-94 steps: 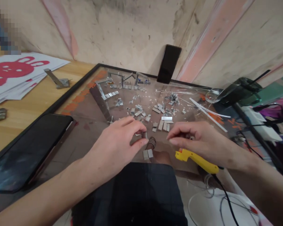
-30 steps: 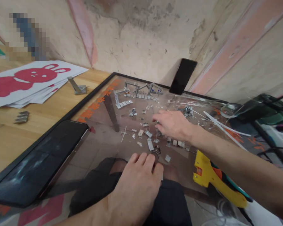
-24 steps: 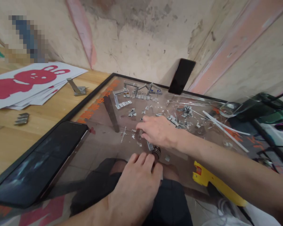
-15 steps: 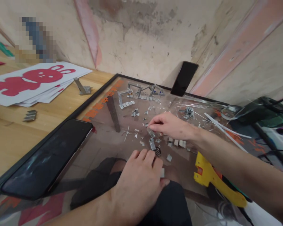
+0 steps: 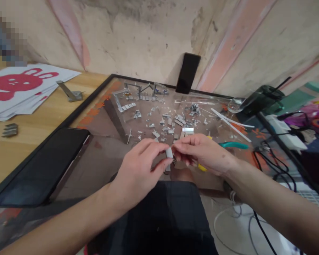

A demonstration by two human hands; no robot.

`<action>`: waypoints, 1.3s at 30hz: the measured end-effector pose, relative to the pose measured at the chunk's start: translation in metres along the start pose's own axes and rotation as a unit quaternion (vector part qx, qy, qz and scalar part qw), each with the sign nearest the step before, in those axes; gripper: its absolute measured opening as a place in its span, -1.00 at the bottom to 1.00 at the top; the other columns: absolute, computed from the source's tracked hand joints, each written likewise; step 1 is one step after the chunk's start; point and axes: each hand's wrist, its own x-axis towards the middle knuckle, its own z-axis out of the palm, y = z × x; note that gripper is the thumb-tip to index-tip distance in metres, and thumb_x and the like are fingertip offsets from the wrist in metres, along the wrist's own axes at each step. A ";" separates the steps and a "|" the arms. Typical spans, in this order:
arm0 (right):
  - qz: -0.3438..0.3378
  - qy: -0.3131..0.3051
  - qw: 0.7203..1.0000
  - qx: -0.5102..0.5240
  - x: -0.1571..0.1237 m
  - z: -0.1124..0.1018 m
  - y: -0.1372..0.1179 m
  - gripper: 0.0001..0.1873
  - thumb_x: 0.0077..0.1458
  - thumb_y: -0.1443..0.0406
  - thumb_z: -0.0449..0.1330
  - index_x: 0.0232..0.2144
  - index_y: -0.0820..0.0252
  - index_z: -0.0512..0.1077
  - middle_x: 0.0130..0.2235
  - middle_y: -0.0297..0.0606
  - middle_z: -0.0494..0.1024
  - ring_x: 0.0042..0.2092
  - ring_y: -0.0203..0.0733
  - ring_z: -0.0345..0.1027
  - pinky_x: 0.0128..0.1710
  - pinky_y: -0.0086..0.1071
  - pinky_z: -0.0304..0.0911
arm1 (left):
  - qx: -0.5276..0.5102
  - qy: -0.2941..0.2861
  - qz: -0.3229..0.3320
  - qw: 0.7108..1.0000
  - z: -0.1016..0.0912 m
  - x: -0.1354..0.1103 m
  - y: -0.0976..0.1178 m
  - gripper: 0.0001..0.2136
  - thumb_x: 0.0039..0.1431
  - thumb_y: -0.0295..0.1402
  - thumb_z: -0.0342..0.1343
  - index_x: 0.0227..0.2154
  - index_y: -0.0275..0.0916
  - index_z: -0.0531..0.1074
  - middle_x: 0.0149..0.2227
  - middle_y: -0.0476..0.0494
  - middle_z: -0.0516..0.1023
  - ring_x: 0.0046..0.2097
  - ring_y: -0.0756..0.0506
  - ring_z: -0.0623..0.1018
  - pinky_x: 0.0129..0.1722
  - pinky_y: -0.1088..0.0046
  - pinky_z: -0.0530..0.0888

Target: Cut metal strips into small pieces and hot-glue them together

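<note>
My left hand (image 5: 138,168) pinches a small grey rectangular piece (image 5: 169,153) by its ends, between thumb and fingers. Close against its right side is my right hand (image 5: 204,152), its thumb and fingertips pressed together; whatever they hold is too small or hidden to make out. Just beyond the hands, many grey scraps and cut pieces (image 5: 179,120) are scattered over the glass tabletop (image 5: 101,152). A shiny silver piece (image 5: 188,130) lies behind my right hand. Partly hidden by that hand are a yellow tool (image 5: 202,167) and a teal handle (image 5: 234,145).
Small grey frame-like models (image 5: 140,92) stand at the tabletop's back. One dark phone (image 5: 188,72) leans on the wall; a larger one (image 5: 42,164) lies at left. Papers with a red rabbit (image 5: 18,83) lie on the wood. White strips (image 5: 231,124) and cables (image 5: 273,161) are at right.
My right hand has drawn back from the scattered pieces toward my left hand. My left hand has lifted and turned, now showing the small grey piece between its fingers. The view has shifted right.
</note>
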 end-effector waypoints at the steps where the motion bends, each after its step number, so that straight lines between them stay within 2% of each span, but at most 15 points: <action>1: -0.016 0.035 0.998 -0.049 -0.006 -0.005 0.002 -0.77 0.04 0.19 0.08 -0.45 0.24 0.43 -0.56 -0.40 0.37 -0.59 -0.42 0.15 -0.64 -0.50 0.00 | 0.002 -0.001 -0.015 1.000 -0.003 0.002 0.001 -0.89 0.11 -0.38 0.05 -0.29 -0.22 0.39 -0.34 -0.03 0.45 -0.28 -0.02 0.45 -0.26 0.46 0.40; 3: -0.068 0.131 0.971 -0.187 -0.019 -0.019 0.007 -0.76 0.06 0.20 0.07 -0.33 0.21 0.46 -0.49 -0.34 0.44 -0.51 -0.34 0.26 -0.55 -0.45 0.14 | -0.001 -0.004 -0.061 0.998 -0.010 0.008 0.004 -0.86 0.08 -0.36 0.08 -0.28 -0.19 0.41 -0.34 -0.02 0.46 -0.30 -0.03 0.46 -0.26 0.45 0.41; 5: -0.108 0.221 0.903 -0.353 -0.033 -0.034 0.016 -0.76 0.09 0.22 0.06 -0.28 0.18 0.46 -0.36 -0.25 0.51 -0.36 -0.21 0.36 -0.39 -0.34 0.24 | -0.021 -0.004 -0.108 0.994 -0.017 0.011 0.006 -0.85 0.05 -0.34 0.11 -0.28 -0.16 0.43 -0.35 -0.01 0.48 -0.33 -0.03 0.46 -0.27 0.45 0.42; 7: -0.106 0.246 0.826 -0.496 -0.048 -0.046 0.026 -0.74 0.09 0.23 0.05 -0.24 0.20 0.46 -0.25 -0.16 0.52 -0.23 -0.07 0.37 -0.26 -0.21 0.26 | -0.058 -0.007 -0.153 0.986 -0.020 0.011 0.008 -0.83 0.03 -0.32 0.13 -0.28 -0.15 0.44 -0.36 0.01 0.50 -0.34 -0.03 0.47 -0.28 0.45 0.43; 9: -0.100 0.213 0.785 -0.573 -0.061 -0.052 0.037 -0.70 0.08 0.23 0.04 -0.18 0.22 0.43 -0.14 -0.11 0.50 -0.14 0.00 0.36 -0.18 -0.13 0.27 | -0.099 -0.018 -0.188 0.977 -0.019 0.007 0.008 -0.81 0.02 -0.30 0.14 -0.26 -0.14 0.44 -0.37 0.01 0.51 -0.34 -0.03 0.48 -0.29 0.45 0.43; 12: -0.101 0.182 0.762 -0.613 -0.074 -0.053 0.049 -0.63 0.08 0.20 0.05 -0.09 0.23 0.37 -0.03 -0.08 0.44 -0.05 0.02 0.31 -0.11 -0.09 0.25 | -0.135 -0.036 -0.214 0.967 -0.015 -0.002 0.008 -0.79 0.00 -0.28 0.15 -0.26 -0.15 0.44 -0.38 0.01 0.51 -0.33 -0.03 0.49 -0.29 0.45 0.43; 16: -0.091 0.188 0.745 -0.633 -0.079 -0.054 0.062 -0.49 0.03 0.16 0.10 0.01 0.31 0.28 0.03 0.00 0.37 0.04 0.08 0.22 -0.05 -0.07 0.21 | -0.152 -0.042 -0.226 0.961 -0.007 -0.008 0.009 -0.77 -0.01 -0.26 0.15 -0.25 -0.18 0.43 -0.38 -0.01 0.50 -0.31 -0.03 0.48 -0.29 0.44 0.43; 19: -0.067 0.199 0.738 -0.641 -0.077 -0.054 0.070 -0.42 0.01 0.15 0.13 0.03 0.37 0.24 0.02 0.07 0.37 0.05 0.13 0.21 -0.08 -0.06 0.22 | -0.166 -0.052 -0.229 0.958 -0.001 -0.009 0.014 -0.76 0.00 -0.26 0.14 -0.25 -0.21 0.43 -0.37 -0.03 0.49 -0.32 -0.03 0.48 -0.28 0.41 0.43; 23: -0.066 0.221 0.740 -0.632 -0.073 -0.050 0.077 -0.45 0.00 0.20 0.13 0.03 0.37 0.22 -0.06 0.08 0.43 -0.01 0.11 0.28 -0.11 -0.08 0.22 | -0.185 -0.054 -0.226 0.955 0.006 -0.006 0.022 -0.76 -0.01 -0.29 0.13 -0.25 -0.25 0.41 -0.39 -0.04 0.48 -0.34 -0.03 0.48 -0.30 0.40 0.45; 27: -0.111 0.232 0.753 -0.606 -0.069 -0.048 0.081 -0.55 0.02 0.32 0.07 0.00 0.33 0.23 -0.14 0.01 0.49 -0.10 0.02 0.35 -0.10 -0.12 0.22 | -0.210 -0.048 -0.226 0.950 0.011 -0.004 0.024 -0.77 -0.02 -0.29 0.14 -0.29 -0.27 0.40 -0.40 -0.05 0.48 -0.34 -0.04 0.48 -0.30 0.38 0.47; 31: -0.155 0.236 0.767 -0.577 -0.068 -0.054 0.080 -0.55 0.01 0.35 0.03 0.01 0.31 0.24 -0.14 0.01 0.48 -0.09 0.03 0.34 -0.09 -0.09 0.23 | -0.228 -0.029 -0.228 0.946 0.015 -0.004 0.020 -0.77 -0.04 -0.29 0.17 -0.30 -0.26 0.41 -0.42 -0.04 0.48 -0.36 -0.03 0.48 -0.32 0.40 0.48; 33: -0.173 0.264 0.796 -0.517 -0.074 -0.058 0.076 -0.53 0.02 0.32 0.04 0.03 0.28 0.24 -0.09 0.00 0.46 -0.05 0.04 0.32 -0.07 -0.07 0.22 | -0.245 -0.017 -0.234 0.941 0.015 -0.005 0.018 -0.77 -0.06 -0.31 0.18 -0.31 -0.27 0.42 -0.44 -0.03 0.48 -0.37 -0.02 0.48 -0.33 0.43 0.48; 35: -0.189 0.290 0.851 -0.395 -0.085 -0.061 0.069 -0.49 0.03 0.26 0.06 0.07 0.20 0.20 -0.01 -0.03 0.42 -0.03 0.02 0.32 -0.07 -0.10 0.23 | -0.270 -0.011 -0.246 0.931 0.015 -0.006 0.018 -0.78 -0.07 -0.32 0.19 -0.32 -0.27 0.43 -0.45 -0.02 0.49 -0.38 -0.01 0.49 -0.35 0.45 0.48; 37: -0.200 0.279 0.912 -0.226 -0.097 -0.061 0.062 -0.50 0.07 0.19 0.04 0.09 0.10 0.17 -0.01 -0.12 0.43 -0.09 -0.03 0.38 -0.15 -0.18 0.30 | -0.298 -0.008 -0.255 0.920 0.014 -0.007 0.018 -0.79 -0.07 -0.35 0.20 -0.32 -0.26 0.44 -0.45 -0.01 0.50 -0.39 0.00 0.48 -0.37 0.48 0.47; 39: -0.191 0.253 0.944 -0.091 -0.105 -0.057 0.057 -0.56 0.11 0.11 -0.03 0.04 0.05 0.23 -0.12 -0.15 0.50 -0.24 -0.06 0.44 -0.31 -0.23 0.34 | -0.325 -0.003 -0.262 0.909 0.014 -0.007 0.018 -0.81 -0.08 -0.38 0.20 -0.32 -0.25 0.45 -0.45 0.01 0.50 -0.39 0.03 0.47 -0.38 0.52 0.46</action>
